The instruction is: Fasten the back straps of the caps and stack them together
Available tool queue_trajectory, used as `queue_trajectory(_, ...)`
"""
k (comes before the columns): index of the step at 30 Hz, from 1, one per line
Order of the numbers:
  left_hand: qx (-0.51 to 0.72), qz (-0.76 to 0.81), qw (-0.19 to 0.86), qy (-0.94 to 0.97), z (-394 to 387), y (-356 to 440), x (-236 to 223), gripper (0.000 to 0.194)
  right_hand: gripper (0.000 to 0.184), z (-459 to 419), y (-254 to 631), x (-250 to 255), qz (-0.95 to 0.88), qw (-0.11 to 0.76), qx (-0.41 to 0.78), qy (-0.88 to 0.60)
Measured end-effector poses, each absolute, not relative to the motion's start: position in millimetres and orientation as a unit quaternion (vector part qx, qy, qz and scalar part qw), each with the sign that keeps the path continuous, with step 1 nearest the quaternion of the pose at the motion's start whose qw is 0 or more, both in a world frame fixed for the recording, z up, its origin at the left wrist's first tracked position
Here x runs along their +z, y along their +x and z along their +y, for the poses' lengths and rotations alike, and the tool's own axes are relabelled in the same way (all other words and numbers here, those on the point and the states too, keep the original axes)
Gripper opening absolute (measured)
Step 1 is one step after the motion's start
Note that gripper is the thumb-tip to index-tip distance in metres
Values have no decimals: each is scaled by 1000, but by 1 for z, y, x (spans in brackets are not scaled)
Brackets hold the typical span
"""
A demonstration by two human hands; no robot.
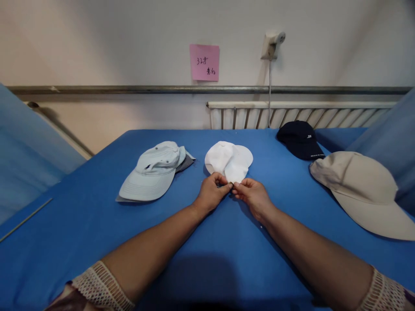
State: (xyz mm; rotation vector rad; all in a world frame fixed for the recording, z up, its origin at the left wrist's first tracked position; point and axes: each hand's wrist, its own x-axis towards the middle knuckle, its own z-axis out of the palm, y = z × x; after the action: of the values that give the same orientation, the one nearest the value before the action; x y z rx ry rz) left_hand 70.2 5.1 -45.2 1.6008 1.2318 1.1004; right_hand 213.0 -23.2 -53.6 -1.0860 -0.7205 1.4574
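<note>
White cap [228,159], left hand [212,190] and right hand [254,196], grip pinched on its half-hidden edge, small dark piece [231,184] indistinct

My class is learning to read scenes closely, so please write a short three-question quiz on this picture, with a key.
1. Which cap are the left hand and right hand working at?
A) beige cap
B) white cap
C) light blue cap

2. True or false: the dark cap lies to the left of both hands.

3. Fill in the blank: the pink note is stuck on the ____.

Key:
1. B
2. False; the dark cap lies to their right.
3. wall
</note>
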Motion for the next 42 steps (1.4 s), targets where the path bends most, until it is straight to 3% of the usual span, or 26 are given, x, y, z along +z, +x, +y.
queue_trajectory(12, 417, 497, 351, 675, 2, 68, -46, 15, 14, -16, 224, -52, -167, 588, 657, -442)
queue_trajectory(18, 428, 493, 349, 672, 5, 64, -50, 13, 12, -12, 229, -53, -175, 607, 623, -462)
queue_trajectory(27, 482, 532, 261, 645, 14, 55, -46, 16, 13, -8, 235, -54, -200, 592, 614, -483)
queue_trajectory(35, 405, 556, 99, 719, 16, 50, -41, 28, 18, -8, 233, -54, -197, 597, 614, -477)
queue_trajectory(40, 359, 572, 32, 737, 27, 42, -35, 7, 16, -8, 234, -54, -216, 581, 624, -476)
queue_trajectory(42, 369, 580, 31, 726, 32, 36, -33, 9, 16, -9, 234, -54, -213, 582, 620, -481)
